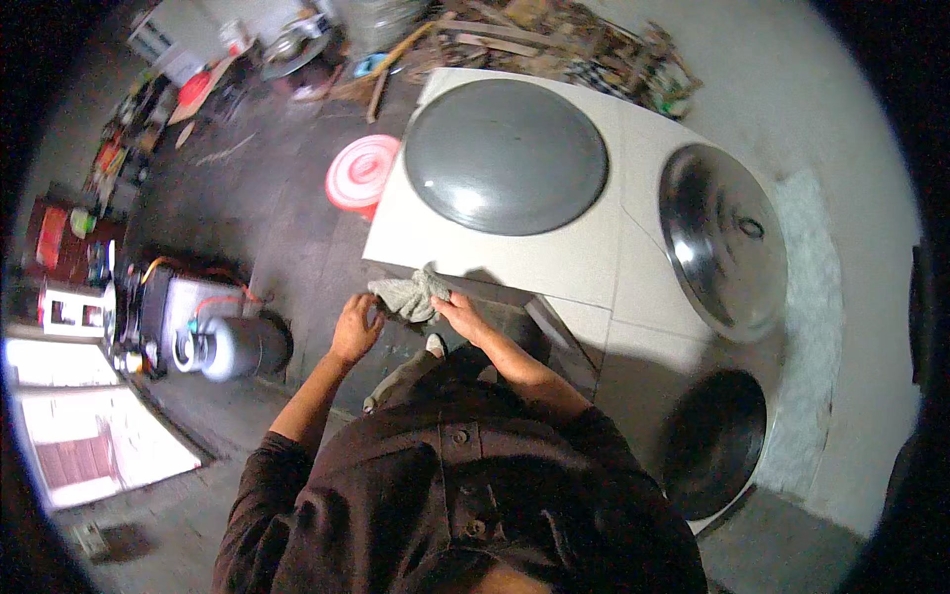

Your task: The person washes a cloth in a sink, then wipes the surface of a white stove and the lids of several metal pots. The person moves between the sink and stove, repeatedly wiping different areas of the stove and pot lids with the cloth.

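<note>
A crumpled grey-beige cloth (410,297) is in front of me, off the near edge of a white tiled counter (571,263). My right hand (462,315) grips its right side between thumb and fingers. At the cloth's left end is my left hand (356,330), its fingers curved; whether they pinch the fabric cannot be made out. Beyond the cloth, a large grey domed lid (508,156) covers a round spot on the counter. To its right lies a shiny metal lid (724,241) with a ring handle. A dark wok (716,445) sits at the counter's right end.
A red bucket with a pink lid (364,172) stands against the counter's left side. On the floor to my left is a gas cylinder (237,347) by a stove with an orange hose. Firewood (549,37) is piled behind the counter. A wall (868,297) borders the right.
</note>
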Demonstrator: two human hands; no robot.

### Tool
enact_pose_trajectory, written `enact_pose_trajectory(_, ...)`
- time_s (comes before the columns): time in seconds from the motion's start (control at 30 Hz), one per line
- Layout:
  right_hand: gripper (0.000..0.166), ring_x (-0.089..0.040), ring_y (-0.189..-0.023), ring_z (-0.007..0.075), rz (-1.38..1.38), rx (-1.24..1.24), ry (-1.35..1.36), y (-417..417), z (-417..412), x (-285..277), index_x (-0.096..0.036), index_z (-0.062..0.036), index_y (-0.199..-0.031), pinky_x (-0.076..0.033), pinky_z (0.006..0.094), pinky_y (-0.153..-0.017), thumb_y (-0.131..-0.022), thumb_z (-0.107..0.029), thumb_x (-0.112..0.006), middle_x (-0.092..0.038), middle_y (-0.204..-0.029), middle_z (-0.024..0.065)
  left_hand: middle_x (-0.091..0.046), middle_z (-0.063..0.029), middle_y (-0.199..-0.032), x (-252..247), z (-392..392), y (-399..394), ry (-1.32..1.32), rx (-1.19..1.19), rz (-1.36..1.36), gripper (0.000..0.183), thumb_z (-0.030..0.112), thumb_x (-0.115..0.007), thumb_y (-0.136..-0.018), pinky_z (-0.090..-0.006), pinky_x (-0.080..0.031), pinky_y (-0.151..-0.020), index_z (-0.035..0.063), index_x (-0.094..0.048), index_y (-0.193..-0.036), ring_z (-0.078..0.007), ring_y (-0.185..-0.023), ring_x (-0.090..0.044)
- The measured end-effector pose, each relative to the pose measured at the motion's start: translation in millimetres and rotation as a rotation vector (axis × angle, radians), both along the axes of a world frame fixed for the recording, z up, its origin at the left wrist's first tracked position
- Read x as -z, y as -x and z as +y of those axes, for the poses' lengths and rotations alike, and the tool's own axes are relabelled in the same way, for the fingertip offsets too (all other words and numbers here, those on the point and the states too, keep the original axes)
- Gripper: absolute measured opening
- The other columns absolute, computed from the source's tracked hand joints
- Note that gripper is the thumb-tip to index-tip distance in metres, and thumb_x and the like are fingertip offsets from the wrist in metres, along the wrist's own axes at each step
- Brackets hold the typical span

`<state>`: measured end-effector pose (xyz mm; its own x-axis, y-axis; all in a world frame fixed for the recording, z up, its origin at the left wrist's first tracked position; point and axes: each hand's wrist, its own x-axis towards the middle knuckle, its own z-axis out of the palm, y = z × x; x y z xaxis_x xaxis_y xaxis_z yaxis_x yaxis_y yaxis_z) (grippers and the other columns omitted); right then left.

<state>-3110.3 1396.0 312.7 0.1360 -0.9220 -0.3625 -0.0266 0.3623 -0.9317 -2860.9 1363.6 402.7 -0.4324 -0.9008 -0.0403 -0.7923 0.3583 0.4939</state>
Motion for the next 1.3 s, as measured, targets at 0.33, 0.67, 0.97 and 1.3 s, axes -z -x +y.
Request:
enact_pose_trajectory(0.33,0.029,-0.056,-0.099,0.0092,-0.655,-0.250,0.069,-134.7,-63.8,-121.1,-0.061,-0.0028,-0.119,-0.045,0.0274,-0.088,-0.094,-0.018,-0.060,-0.063,-0.111,-0.0006,-0.061,-0.0041,-0.110,-55.0,-4.2,-110.0,-0.568,-0.612,1.085,0.037,0.019,-0.065,-0.092,-0.0267,-0.045,-0.086,0.0072,-0.053,-0.124,-0.0123,-0.100,-0.057)
enact_pose_trajectory(0.67,0.034,-0.058,-0.096,0.0099,-0.027,-0.314,0.151,-248.4,-193.0,-80.9,-0.060,0.0005,-0.120,-0.048,0.0285,-0.087,-0.089,-0.011,-0.067,-0.066,-0.108,0.0025,-0.048,0.0048,-0.077,-17.3,-102.2,-246.9,-0.410,-0.720,1.072,0.023,0.027,-0.061,-0.095,-0.0237,-0.037,-0.069,0.0096,-0.052,-0.083,-0.0073,-0.074,-0.043)
enact_pose_trajectory(0.97,0.040,-0.057,-0.103,0.0089,-0.282,-0.318,0.096,-339.9,-324.6,-130.7,-0.053,0.0000,-0.131,-0.046,0.0268,-0.091,-0.092,-0.003,-0.061,-0.062,-0.117,0.0019,-0.056,-0.0125,-0.125,-36.9,-236.8,-336.4,-0.709,-0.404,0.940,0.074,0.017,-0.075,-0.083,-0.0333,-0.045,-0.095,0.0016,-0.034,-0.142,-0.0190,-0.111,-0.054)
enact_pose_trajectory(1.3,0.035,-0.059,-0.096,0.0155,0.101,-0.259,0.357,-363.0,-514.4,-80.2,-0.055,0.0023,-0.113,-0.049,0.0351,-0.083,-0.083,-0.012,-0.067,-0.064,-0.103,0.0117,-0.066,-0.0117,-0.079,-43.3,-475.0,-380.9,-0.125,-0.302,0.568,0.029,0.013,-0.071,-0.083,-0.0278,-0.050,-0.072,0.0059,-0.067,-0.111,-0.0152,-0.073,-0.063)
